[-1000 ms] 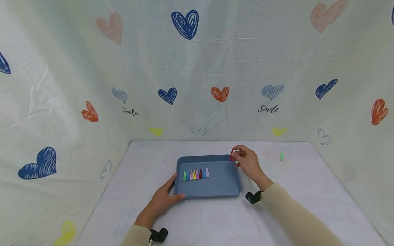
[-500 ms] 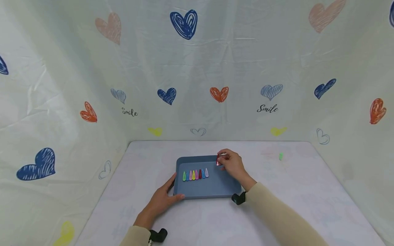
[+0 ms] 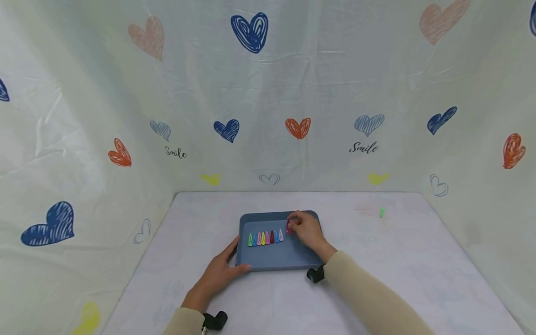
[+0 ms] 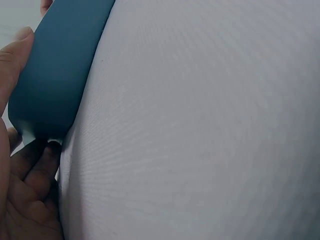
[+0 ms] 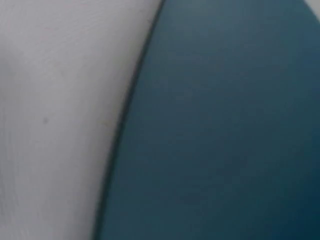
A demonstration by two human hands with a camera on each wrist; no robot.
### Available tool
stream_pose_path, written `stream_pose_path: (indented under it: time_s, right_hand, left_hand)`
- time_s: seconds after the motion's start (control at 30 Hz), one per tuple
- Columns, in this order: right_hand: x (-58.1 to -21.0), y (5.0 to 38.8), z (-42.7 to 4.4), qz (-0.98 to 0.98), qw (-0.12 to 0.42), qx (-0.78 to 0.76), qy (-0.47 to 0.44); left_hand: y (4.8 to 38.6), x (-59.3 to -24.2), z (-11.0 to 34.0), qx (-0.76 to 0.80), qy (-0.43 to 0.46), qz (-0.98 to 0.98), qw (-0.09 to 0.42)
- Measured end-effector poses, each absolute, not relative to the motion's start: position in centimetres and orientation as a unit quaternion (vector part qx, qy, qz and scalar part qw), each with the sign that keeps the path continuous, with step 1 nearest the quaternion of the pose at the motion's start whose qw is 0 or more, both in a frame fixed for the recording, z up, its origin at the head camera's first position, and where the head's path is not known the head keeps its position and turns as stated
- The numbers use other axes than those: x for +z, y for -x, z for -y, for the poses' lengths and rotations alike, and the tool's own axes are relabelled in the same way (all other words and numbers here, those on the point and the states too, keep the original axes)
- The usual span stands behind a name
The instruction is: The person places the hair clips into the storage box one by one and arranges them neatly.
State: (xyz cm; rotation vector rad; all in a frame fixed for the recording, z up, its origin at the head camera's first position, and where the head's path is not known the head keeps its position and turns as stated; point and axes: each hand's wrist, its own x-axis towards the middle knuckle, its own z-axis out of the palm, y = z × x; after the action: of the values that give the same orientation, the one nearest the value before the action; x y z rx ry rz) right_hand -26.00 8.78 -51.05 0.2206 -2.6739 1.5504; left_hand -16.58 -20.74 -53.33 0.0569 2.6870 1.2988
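Note:
A blue-grey tray point(image 3: 284, 263) lies on the white table, with a row of several snap hair clips point(image 3: 263, 238) in green, blue, pink, yellow, red and lilac. Above its right half, my right hand point(image 3: 306, 230) pinches a red hair clip point(image 3: 288, 226) between thumb and fingertips, just right of the row. My left hand point(image 3: 219, 275) grips the tray's front left corner. In the left wrist view its thumb point(image 4: 17, 55) lies on the tray wall point(image 4: 60, 75), and curled fingers point(image 4: 37, 185) touch the corner's underside. The right wrist view has only the tray point(image 5: 215, 125) and table, blurred.
One green hair clip point(image 3: 382, 212) lies on the table point(image 3: 418, 260) at the far right, away from the tray. A white curtain point(image 3: 326, 83) printed with hearts encloses the table at the back and sides.
My right hand has carried the red hair clip left and down from the tray's far right corner to beside the row. The left hand has stayed at the tray's corner.

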Motion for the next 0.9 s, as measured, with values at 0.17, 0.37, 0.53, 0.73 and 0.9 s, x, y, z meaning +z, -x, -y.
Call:
stream_pose_path:
  time_s: [0.17, 0.37, 0.53, 0.73, 0.9]
  right_hand:
    - [-51.8, 25.8, -8.4, 0.879, 0.020, 0.470, -0.081]
    - [-52.1, 25.6, -8.1, 0.889, 0.024, 0.451, -0.081]
    - [-52.6, 25.7, -7.8, 0.905, 0.026, 0.414, -0.095]
    - [-52.6, 25.7, -7.6, 0.916, 0.018, 0.389, -0.096]
    - [-52.6, 25.9, -7.6, 0.921, 0.014, 0.377, -0.095]
  left_hand:
    - [16.6, -53.3, 20.7, 0.433, -0.017, -0.897, 0.081]
    - [16.5, -53.3, 20.7, 0.433, -0.016, -0.898, 0.080]
    - [16.5, -53.2, 20.6, 0.433, -0.014, -0.898, 0.080]
    - [16.5, -53.2, 20.6, 0.431, -0.014, -0.899, 0.079]
    - [16.5, -53.3, 20.7, 0.429, -0.018, -0.900, 0.077]
